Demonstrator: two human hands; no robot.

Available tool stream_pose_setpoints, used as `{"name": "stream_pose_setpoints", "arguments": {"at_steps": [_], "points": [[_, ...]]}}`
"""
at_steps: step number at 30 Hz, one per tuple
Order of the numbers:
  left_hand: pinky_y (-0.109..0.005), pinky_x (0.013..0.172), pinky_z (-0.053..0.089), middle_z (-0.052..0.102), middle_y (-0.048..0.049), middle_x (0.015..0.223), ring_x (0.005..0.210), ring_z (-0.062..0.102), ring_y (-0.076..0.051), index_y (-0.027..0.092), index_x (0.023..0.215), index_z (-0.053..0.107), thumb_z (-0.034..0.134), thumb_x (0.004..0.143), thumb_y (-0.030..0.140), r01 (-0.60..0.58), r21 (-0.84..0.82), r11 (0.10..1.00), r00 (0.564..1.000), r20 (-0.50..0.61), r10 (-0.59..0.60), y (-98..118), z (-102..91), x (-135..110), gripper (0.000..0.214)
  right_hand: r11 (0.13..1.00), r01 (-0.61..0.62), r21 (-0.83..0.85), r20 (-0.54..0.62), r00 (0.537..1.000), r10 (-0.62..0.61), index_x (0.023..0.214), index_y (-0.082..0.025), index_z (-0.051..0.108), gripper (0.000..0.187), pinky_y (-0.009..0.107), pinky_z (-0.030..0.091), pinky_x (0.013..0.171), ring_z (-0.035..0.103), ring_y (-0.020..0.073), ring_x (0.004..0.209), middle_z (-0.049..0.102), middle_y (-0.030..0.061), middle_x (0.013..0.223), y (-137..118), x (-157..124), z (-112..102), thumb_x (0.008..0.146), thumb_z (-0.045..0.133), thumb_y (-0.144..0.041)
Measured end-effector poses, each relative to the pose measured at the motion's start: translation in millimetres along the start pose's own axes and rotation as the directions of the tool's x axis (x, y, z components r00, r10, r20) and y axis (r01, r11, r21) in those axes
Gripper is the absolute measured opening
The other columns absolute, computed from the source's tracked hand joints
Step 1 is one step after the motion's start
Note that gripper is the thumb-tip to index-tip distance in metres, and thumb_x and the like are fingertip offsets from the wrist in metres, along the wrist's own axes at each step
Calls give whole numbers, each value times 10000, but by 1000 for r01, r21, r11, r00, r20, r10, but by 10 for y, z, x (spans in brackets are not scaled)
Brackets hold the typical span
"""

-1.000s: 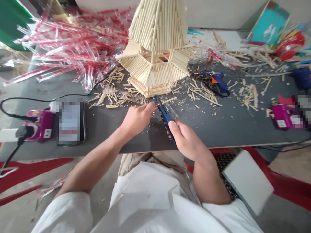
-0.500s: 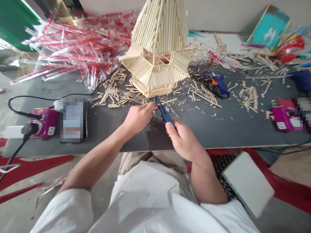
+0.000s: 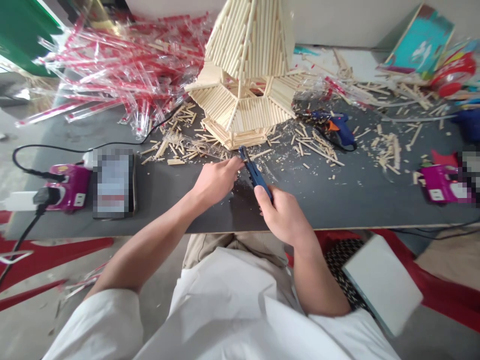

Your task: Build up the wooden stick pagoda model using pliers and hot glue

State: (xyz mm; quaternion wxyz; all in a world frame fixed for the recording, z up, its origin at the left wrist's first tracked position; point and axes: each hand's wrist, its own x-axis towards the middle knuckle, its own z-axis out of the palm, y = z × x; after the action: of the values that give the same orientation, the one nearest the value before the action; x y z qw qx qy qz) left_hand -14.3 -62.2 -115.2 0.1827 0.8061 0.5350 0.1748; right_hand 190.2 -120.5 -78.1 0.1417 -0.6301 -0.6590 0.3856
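My left hand [image 3: 217, 179] is closed in a pinch, its fingertips at the head of a blue-handled cutter [image 3: 255, 172]. A pale bit of thin wooden stick [image 3: 245, 160] shows between those fingertips and the cutter; most of it is hidden. Wrapped round the cutter's handle is my right hand [image 3: 285, 212], thumb on top. Just beyond both hands stands a tiered tower model [image 3: 251, 112] made of thin wooden sticks, with a tall sloping roof above a wider flared tier. Short cut stick pieces [image 3: 176, 150] lie around its base.
A blue glue gun [image 3: 339, 131] lies right of the model. Red-and-clear plastic wrappers [image 3: 127, 65] are heaped at back left. A phone [image 3: 114, 185] and a purple power strip [image 3: 71, 187] with cables sit at left; another purple power strip [image 3: 442, 184] is at right.
The hands and cutter stay in almost the same place, with the stick still between them. The view has shifted very slightly.
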Motion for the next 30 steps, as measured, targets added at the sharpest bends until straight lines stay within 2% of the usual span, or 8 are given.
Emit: {"name": "stream_pose_setpoints", "arguments": {"at_steps": [2,7,11,14,19,23,27,30], "points": [[-254,633,398,726,-52,839,666,654,-162,196,953,589,406,1036,226,9,41,999,1000,26,-10,6,-1,1,203,999,-19,-46,24,1000,20,824,-225,572,556,342,447,714,711,259,775,749,142,873,-16,25,-11,1085,291,-627],[-294,619,399,735,-86,855,701,701,-216,192,1026,616,387,1070,256,-2,195,981,999,47,-7,26,-4,-5,242,999,28,-41,121,992,-22,828,-225,595,600,327,441,705,711,240,760,749,124,834,35,142,-80,1091,247,-638],[-317,596,400,735,-105,832,687,714,-250,177,1056,629,364,1093,285,-20,277,961,998,57,5,84,5,-17,289,997,37,-72,210,978,-21,798,-220,610,609,320,436,693,698,227,730,725,100,749,60,201,-238,1094,268,-627],[-317,579,386,731,-110,827,685,719,-251,163,1052,631,358,1090,258,-39,303,952,996,88,13,134,40,-40,291,991,56,-119,227,973,-28,775,-224,611,621,330,423,663,674,228,682,702,90,703,56,187,-362,1086,277,-644],[-320,547,379,704,-96,771,614,684,-229,161,1006,617,413,1050,204,-83,261,962,991,121,53,169,114,-90,213,978,70,-198,241,970,-20,710,-243,552,625,342,375,634,635,232,637,678,82,679,71,117,-413,1085,251,-643],[-317,548,376,678,-73,715,567,647,-205,182,941,610,383,1080,252,-52,201,978,997,64,40,187,67,-96,276,953,46,-299,177,984,8,708,-248,499,567,341,320,630,655,240,669,675,88,682,134,66,-366,1100,262,-582],[-309,572,375,661,-61,694,581,639,-197,192,868,601,339,1110,326,-96,134,986,995,35,93,163,-5,-79,381,944,74,-321,256,967,11,768,-247,521,534,335,321,635,655,236,672,688,66,706,216,-26,-405,1105,270,-576],[-293,590,381,681,-62,726,625,657,-189,188,903,636,337,1115,340,-110,111,988,993,-21,113,111,-6,-63,396,890,83,-448,176,984,-3,795,-236,514,498,343,333,655,679,263,753,703,90,792,274,-101,-485,1104,292,-558]]}}
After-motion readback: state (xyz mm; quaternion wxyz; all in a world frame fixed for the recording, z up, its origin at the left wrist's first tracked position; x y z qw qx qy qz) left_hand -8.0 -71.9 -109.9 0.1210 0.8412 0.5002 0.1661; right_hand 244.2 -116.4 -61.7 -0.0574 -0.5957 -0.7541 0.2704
